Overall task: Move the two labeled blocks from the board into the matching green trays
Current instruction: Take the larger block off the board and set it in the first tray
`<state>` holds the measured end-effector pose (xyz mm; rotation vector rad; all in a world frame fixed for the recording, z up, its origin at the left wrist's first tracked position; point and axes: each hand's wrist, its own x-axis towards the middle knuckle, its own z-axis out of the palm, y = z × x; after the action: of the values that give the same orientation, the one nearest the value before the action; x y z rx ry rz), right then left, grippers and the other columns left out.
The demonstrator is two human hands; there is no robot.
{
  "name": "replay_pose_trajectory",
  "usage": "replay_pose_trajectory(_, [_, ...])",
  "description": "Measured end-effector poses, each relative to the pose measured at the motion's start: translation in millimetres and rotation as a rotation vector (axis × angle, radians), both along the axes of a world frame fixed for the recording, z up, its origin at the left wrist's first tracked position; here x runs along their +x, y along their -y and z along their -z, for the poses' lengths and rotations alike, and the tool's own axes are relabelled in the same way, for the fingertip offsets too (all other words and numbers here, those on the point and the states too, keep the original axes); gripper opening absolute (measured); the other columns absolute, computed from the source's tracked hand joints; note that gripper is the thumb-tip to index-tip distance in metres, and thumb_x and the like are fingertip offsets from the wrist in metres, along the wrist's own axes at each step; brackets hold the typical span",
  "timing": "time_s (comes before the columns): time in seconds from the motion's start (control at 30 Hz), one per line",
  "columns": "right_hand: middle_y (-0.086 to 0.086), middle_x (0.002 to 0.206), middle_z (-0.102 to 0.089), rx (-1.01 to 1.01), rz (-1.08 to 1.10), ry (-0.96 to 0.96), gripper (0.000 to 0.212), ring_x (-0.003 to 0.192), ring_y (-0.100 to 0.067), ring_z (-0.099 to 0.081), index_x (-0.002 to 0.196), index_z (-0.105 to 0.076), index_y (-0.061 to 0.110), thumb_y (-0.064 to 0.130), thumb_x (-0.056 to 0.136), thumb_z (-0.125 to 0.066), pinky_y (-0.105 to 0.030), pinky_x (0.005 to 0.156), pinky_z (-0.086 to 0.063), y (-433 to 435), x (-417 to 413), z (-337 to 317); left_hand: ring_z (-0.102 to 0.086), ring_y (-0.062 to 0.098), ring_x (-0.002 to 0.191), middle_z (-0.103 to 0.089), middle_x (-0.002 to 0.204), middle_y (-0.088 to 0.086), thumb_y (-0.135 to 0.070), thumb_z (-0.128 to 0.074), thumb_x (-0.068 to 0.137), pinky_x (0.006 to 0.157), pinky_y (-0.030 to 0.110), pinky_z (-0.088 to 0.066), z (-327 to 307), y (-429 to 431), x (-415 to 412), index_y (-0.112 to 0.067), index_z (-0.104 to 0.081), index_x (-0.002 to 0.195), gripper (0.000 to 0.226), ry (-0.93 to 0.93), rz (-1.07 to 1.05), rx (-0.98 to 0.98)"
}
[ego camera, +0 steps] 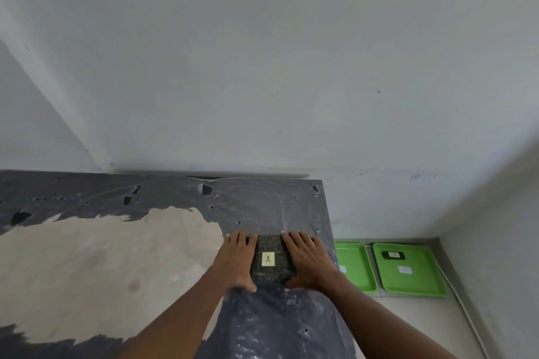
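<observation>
A dark block [271,271] with a pale label reading A lies on the board [262,207], near its right edge. My left hand [237,261] presses against the block's left side and my right hand [309,261] against its right side, thumbs at its near edge. Two green trays sit on the floor to the right of the board. The left tray [354,283] holds only a white label. The right tray [414,285] holds a small dark block [393,255] at its far end and a white label.
The board's dark covering is torn, with bare pale wood [102,256] across its left half. Grey walls stand behind and to the right. A white cable [466,312] runs along the floor beside the right tray.
</observation>
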<state>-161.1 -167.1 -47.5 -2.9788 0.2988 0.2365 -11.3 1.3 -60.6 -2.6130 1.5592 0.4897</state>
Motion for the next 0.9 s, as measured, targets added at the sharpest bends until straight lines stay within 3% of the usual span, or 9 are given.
replay_pose_trajectory(0.1, [-0.009,0.149,-0.031,-0.003,-0.003,0.041,0.122,0.135,-0.031,-0.032,0.15,-0.015,0.012,0.064,0.059,-0.077,-0.047,0.115,-0.028,27,-19,-11,-0.039,0.031,0.128,-0.04,0.137,0.012,-0.061,-0.079,0.049,0.117,0.046,-0.029,-13,27,-22,-0.013,-0.02,0.148,0.124,0.03,-0.022,-0.037])
replay_pose_trajectory(0.27, [-0.014,0.164,-0.004,0.095,0.055,0.073,0.129,0.151,-0.032,-0.001,0.154,0.001,0.009,0.078,0.066,-0.064,-0.048,0.124,-0.009,88,-74,-27,-0.036,0.03,0.13,-0.038,0.139,0.013,-0.061,-0.084,0.051,0.12,0.048,-0.024,-38,83,-73,-0.012,-0.016,0.151,0.13,0.071,-0.07,-0.009])
replay_pose_trajectory(0.33, [-0.014,0.164,-0.005,0.13,0.093,0.11,0.124,0.151,-0.03,-0.003,0.154,0.0,0.011,0.085,0.069,-0.053,-0.047,0.124,-0.01,113,-99,-36,-0.036,0.032,0.133,-0.037,0.142,0.014,-0.062,-0.085,0.053,0.121,0.049,-0.023,-46,103,-94,-0.011,-0.013,0.152,0.133,0.099,-0.089,0.012])
replay_pose_trajectory(0.43, [-0.013,0.161,-0.019,0.137,0.104,0.14,0.109,0.148,-0.029,-0.017,0.153,-0.008,0.013,0.079,0.077,-0.05,-0.045,0.122,-0.021,149,-137,-45,-0.033,0.033,0.139,-0.032,0.15,0.015,-0.064,-0.084,0.054,0.123,0.051,-0.021,-54,129,-126,-0.008,-0.011,0.154,0.135,0.119,-0.088,0.02])
replay_pose_trajectory(0.53, [-0.012,0.161,-0.018,0.142,0.112,0.121,0.111,0.147,-0.028,-0.021,0.153,-0.007,0.016,0.083,0.074,-0.048,-0.046,0.12,-0.025,176,-171,-48,-0.035,0.032,0.139,-0.033,0.151,0.014,-0.066,-0.082,0.055,0.123,0.051,-0.022,-59,153,-157,-0.007,-0.014,0.153,0.133,0.145,-0.06,-0.014])
replay_pose_trajectory(0.9, [-0.019,0.163,0.001,0.043,0.143,0.051,0.13,0.15,-0.035,0.004,0.153,0.005,0.011,0.067,0.066,-0.075,-0.05,0.124,-0.004,215,-240,-53,-0.042,0.027,0.128,-0.042,0.14,0.008,-0.069,-0.08,0.052,0.119,0.047,-0.028,-68,214,-215,-0.004,-0.024,0.148,0.129,0.207,0.099,-0.107])
